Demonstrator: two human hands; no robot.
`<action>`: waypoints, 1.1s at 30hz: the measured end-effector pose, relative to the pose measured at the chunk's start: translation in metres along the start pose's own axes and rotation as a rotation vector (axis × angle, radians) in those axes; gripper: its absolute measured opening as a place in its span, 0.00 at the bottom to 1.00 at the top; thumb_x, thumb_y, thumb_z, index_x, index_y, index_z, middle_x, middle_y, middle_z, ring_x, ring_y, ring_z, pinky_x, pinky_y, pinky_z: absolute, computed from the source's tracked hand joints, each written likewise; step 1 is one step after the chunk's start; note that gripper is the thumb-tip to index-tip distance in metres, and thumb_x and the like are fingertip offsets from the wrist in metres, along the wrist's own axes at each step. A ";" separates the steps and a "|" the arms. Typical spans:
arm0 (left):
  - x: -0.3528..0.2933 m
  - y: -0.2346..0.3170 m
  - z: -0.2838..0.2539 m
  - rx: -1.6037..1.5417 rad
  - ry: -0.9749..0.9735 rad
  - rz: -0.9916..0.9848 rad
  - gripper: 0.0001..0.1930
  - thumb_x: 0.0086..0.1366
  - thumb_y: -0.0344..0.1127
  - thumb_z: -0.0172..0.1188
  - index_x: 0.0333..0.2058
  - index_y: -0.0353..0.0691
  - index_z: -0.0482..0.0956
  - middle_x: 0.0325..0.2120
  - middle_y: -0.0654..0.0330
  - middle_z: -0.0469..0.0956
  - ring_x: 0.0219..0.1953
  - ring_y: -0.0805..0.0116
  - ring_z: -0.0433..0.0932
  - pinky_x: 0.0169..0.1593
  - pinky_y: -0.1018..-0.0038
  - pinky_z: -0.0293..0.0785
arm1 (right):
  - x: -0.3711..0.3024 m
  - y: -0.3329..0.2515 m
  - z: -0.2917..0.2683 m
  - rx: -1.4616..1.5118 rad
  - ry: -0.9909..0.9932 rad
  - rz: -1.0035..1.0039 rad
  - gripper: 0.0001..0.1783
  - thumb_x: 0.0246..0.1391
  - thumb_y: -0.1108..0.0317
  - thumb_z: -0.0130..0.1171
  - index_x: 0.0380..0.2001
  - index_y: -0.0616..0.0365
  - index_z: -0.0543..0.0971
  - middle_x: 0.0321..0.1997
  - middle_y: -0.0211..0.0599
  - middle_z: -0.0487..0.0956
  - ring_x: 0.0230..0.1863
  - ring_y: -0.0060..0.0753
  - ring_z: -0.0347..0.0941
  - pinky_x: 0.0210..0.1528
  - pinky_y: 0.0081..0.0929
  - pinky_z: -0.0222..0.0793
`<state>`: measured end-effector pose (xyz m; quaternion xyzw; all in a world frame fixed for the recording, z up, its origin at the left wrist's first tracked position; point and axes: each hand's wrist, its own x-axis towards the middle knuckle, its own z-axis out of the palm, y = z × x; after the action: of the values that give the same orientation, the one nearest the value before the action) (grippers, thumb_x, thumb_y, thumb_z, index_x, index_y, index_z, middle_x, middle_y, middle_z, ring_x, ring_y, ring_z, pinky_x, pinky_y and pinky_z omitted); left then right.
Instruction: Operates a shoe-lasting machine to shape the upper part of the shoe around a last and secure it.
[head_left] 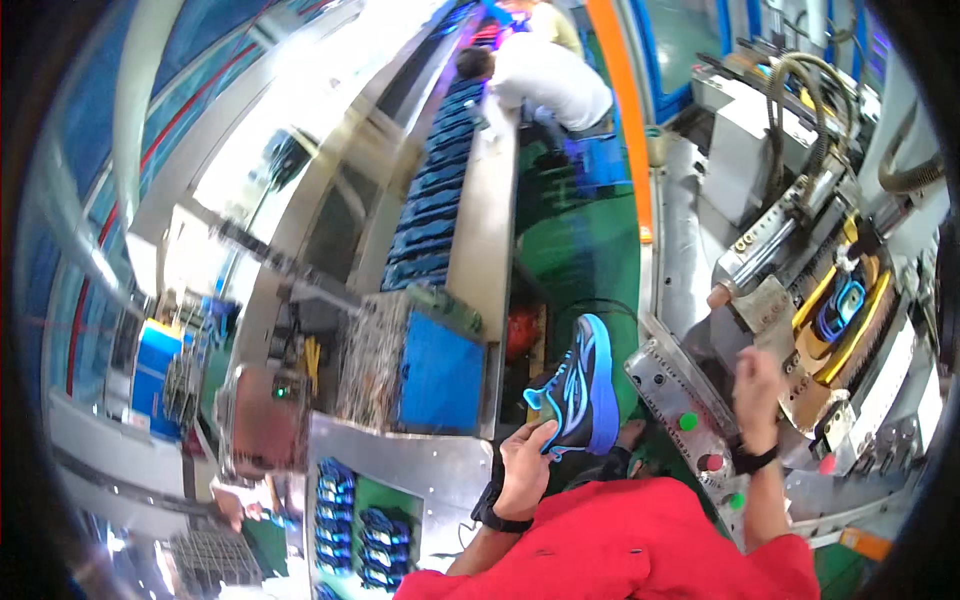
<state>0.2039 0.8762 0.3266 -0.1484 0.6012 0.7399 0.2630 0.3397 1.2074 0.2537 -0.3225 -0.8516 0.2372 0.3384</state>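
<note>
My left hand (524, 468) is closed around the collar of a running shoe (575, 400), dark with light-blue trim and a blue-to-purple sole. The shoe is held up in front of my red top, its toe pointing away from me. My right hand (758, 388) is raised beside the machine on the right; its fingers are blurred, so their grip is unclear. Just beyond it, a similar blue-laced shoe (840, 308) sits in the machine between yellow-edged pads (868, 310).
Green and red buttons (688, 421) line the machine's metal front. A conveyor (435, 205) carries a row of dark-blue shoes on the left, ending near a blue-sided box (440, 375). More shoes (335, 515) stand on a lower-left rack. Another person (550, 80) bends over the far conveyor.
</note>
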 end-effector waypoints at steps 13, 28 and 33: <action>-0.071 -0.049 -0.101 -0.150 0.238 0.019 0.15 0.61 0.30 0.59 0.44 0.27 0.78 0.40 0.54 0.80 0.39 0.64 0.79 0.40 0.69 0.79 | -0.100 0.060 0.136 -0.024 -0.286 -0.194 0.03 0.50 0.72 0.55 0.29 0.59 0.73 0.34 0.44 0.72 0.42 0.51 0.68 0.42 0.45 0.67; -0.068 -0.070 -0.326 -0.617 0.781 0.115 0.08 0.53 0.27 0.65 0.29 0.27 0.80 0.26 0.56 0.78 0.22 0.66 0.78 0.25 0.71 0.79 | 0.083 -0.323 0.142 0.604 -0.229 -0.626 0.04 0.56 0.76 0.57 0.36 0.61 0.75 0.30 0.31 0.73 0.28 0.22 0.67 0.31 0.19 0.62; -0.040 -0.063 -0.428 -0.543 0.965 0.320 0.10 0.52 0.26 0.64 0.34 0.28 0.79 0.31 0.54 0.79 0.29 0.61 0.80 0.33 0.63 0.83 | 0.076 -0.567 0.143 0.540 -0.217 -1.159 0.06 0.55 0.75 0.59 0.37 0.59 0.76 0.32 0.33 0.76 0.29 0.24 0.69 0.34 0.21 0.65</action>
<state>0.2312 0.4620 0.1975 -0.4386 0.4566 0.7468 -0.2037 -0.0281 0.8491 0.5444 0.3116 -0.8275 0.2531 0.3926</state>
